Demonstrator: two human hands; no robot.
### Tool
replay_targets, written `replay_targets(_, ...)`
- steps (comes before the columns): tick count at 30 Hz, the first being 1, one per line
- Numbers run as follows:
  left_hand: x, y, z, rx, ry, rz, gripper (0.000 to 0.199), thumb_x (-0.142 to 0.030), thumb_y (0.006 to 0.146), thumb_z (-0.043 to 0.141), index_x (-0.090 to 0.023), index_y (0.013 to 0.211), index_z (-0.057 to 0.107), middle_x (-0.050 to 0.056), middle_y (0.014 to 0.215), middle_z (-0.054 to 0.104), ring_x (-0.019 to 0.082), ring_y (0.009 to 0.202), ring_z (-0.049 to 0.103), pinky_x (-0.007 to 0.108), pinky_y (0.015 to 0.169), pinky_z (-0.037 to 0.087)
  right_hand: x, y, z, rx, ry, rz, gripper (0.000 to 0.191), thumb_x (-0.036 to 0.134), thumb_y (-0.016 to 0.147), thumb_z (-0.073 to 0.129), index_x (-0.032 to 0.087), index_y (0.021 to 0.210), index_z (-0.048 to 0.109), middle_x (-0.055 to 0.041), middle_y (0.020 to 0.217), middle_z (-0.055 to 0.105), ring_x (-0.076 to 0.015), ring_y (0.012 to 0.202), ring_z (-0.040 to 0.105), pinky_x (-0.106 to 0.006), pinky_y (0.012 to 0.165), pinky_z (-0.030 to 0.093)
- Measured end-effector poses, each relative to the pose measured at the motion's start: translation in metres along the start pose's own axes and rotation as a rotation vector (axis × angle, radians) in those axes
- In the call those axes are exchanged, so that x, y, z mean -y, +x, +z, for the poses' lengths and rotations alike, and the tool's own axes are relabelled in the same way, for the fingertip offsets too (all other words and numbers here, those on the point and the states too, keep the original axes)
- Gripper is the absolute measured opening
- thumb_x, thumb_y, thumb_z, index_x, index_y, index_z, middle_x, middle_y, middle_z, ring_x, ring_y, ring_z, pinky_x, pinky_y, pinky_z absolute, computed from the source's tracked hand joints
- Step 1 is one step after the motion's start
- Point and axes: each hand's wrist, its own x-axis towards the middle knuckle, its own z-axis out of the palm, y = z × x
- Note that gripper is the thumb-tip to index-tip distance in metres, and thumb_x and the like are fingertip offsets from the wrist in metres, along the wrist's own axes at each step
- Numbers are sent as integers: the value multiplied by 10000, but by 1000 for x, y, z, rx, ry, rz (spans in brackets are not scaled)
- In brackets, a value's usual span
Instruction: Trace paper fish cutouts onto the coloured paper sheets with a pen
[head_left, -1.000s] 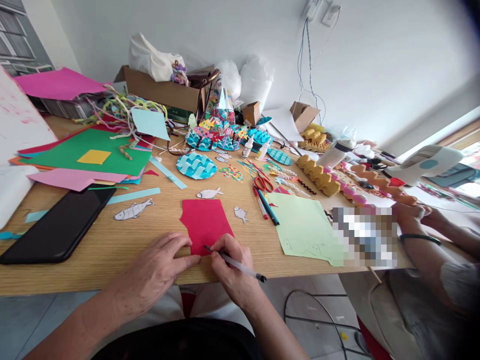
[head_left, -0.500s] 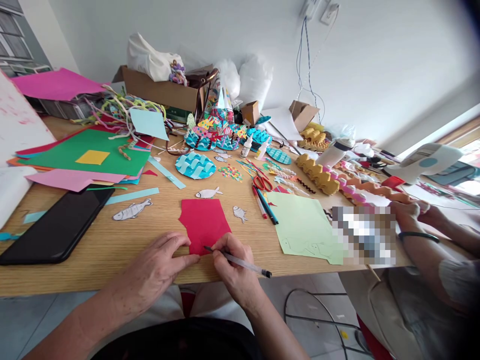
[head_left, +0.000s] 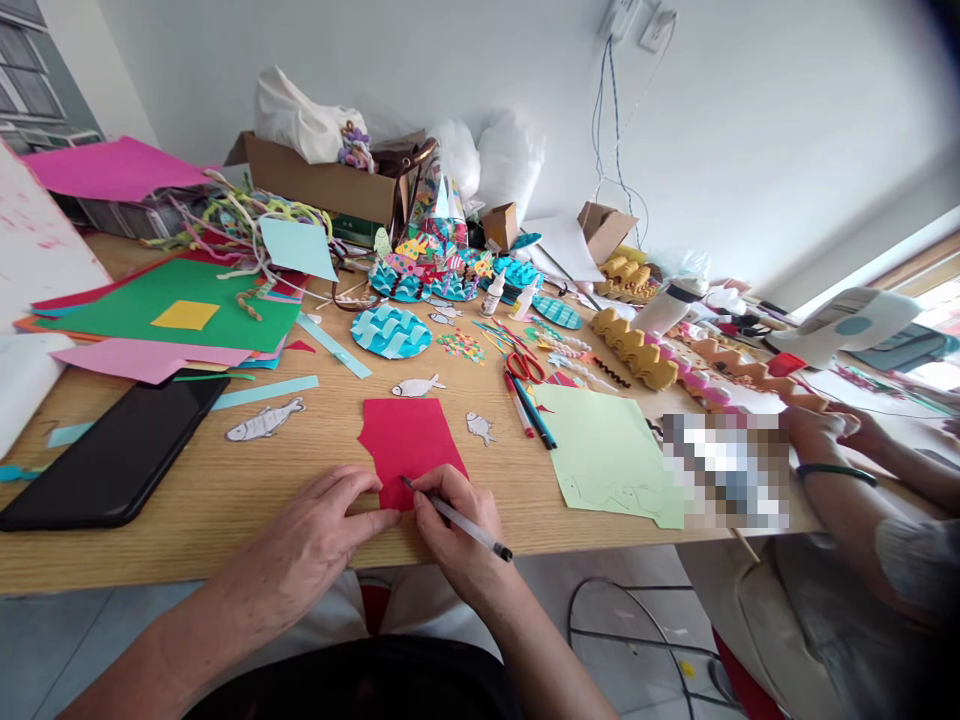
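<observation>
My right hand (head_left: 457,530) grips a pen (head_left: 476,530) with a clear barrel and dark cap end, its tip touching the lower part of a red sheet of paper (head_left: 409,440). My left hand (head_left: 315,530) lies at the sheet's lower left edge, thumb and fingers apart, the fingertips on the paper and beside it. Around the red sheet lie paper fish: one above it (head_left: 418,386), one to its right (head_left: 480,428) and a larger one to its left (head_left: 265,420).
A black phone (head_left: 120,450) lies left, below stacked coloured paper (head_left: 172,280). Markers (head_left: 536,410), red scissors (head_left: 525,366) and a pale green sheet (head_left: 611,450) are to the right. Another person's hands (head_left: 825,430) are at the far right; glue bottles (head_left: 493,294) stand behind.
My right hand and the pen have shifted slightly left and up on the red sheet. My left hand has barely moved. The other person's hands at the right have shifted a little.
</observation>
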Motion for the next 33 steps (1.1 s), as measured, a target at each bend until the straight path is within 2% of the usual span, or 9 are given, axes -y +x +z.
replay_targets(12,-1,2,-4,-13,-5,8,456,2,817,414,-291,1102,614,42,1069,534,196,1011,510,319,854,474,2,-3,-6,14,29,-1,81,155,683,438,203,636,484,56,505,462,-90,463,411,-187,475,302)
replay_targets(20,0,1,-2,9,-32,1,488,5,828,400,-306,1157,583,44,1078,527,189,1026,500,328,868,471,2,-3,-8,31,73,23,79,165,645,415,203,595,462,45,509,472,-97,479,423,-191,474,303)
replay_targets(27,1,1,-1,-33,-22,21,459,8,828,396,-290,1104,609,51,1071,523,189,1005,515,331,849,484,2,-4,-8,19,88,31,77,166,661,420,201,615,470,48,512,462,-93,472,416,-189,468,307)
replay_targets(33,0,0,-2,-2,-11,-9,447,-7,830,417,-297,1104,617,45,1093,530,189,1033,507,330,875,475,3,-3,-9,13,78,14,86,152,647,421,201,598,472,50,504,467,-94,475,414,-188,473,313)
